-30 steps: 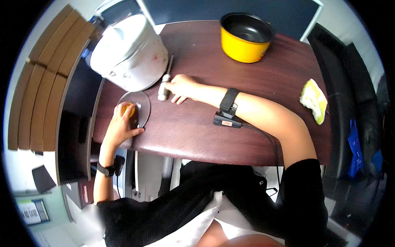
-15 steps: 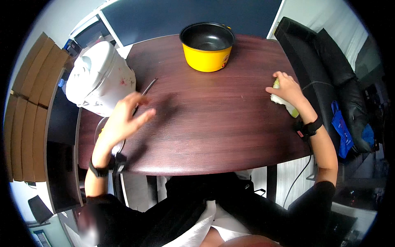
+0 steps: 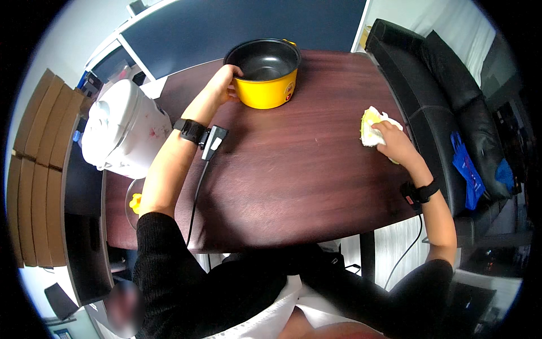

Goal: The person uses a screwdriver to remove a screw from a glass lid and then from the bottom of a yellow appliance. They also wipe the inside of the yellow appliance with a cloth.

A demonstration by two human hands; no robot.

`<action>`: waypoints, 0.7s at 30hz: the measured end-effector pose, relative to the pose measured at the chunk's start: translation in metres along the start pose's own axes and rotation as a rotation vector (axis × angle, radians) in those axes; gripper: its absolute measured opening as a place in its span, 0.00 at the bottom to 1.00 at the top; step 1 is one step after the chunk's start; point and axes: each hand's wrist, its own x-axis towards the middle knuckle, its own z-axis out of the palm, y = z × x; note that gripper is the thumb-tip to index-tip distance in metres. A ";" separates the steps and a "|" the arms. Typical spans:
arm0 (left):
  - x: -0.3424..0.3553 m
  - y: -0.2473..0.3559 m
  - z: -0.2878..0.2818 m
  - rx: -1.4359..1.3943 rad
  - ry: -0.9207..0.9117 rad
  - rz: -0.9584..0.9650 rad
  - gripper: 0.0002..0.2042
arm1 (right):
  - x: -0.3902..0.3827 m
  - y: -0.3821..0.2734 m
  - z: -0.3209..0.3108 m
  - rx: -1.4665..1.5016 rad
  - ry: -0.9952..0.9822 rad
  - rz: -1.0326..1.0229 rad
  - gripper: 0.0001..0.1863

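A round yellow pot (image 3: 265, 96) with a black inside stands at the far middle of the table. My left hand (image 3: 223, 85) grips its left rim, the thumb over the edge and the fingers against the outer wall. At the right side of the table, my right hand (image 3: 400, 146) is closed on a white and yellow-green cloth (image 3: 370, 127), which lies crumpled on the tabletop under the fingers. Part of the cloth is hidden by that hand.
A white rice cooker (image 3: 132, 133) with a floral pattern stands on the table's left. Near it is a clear round lid or dish with a yellow piece (image 3: 135, 203), partly behind my left forearm. A black sofa (image 3: 435, 113) borders the right; a cable (image 3: 196, 203) hangs from my left wrist device.
My left hand has reached forward and right from beside the rice cooker and taken hold of the pot's rim. The cloth under my right hand is more spread out. The view has shifted slightly.
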 end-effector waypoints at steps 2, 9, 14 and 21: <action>0.001 -0.002 0.007 -0.092 0.020 0.013 0.15 | -0.002 0.015 0.007 0.017 0.145 -0.050 0.21; -0.046 0.022 0.006 -0.086 0.094 0.471 0.23 | -0.001 0.028 -0.026 1.594 0.168 0.414 0.19; -0.073 0.030 0.010 0.267 0.099 0.709 0.30 | -0.003 0.018 -0.025 1.941 0.143 0.419 0.23; -0.098 0.012 0.024 0.700 0.093 1.083 0.27 | 0.005 -0.042 -0.045 1.651 0.261 0.362 0.22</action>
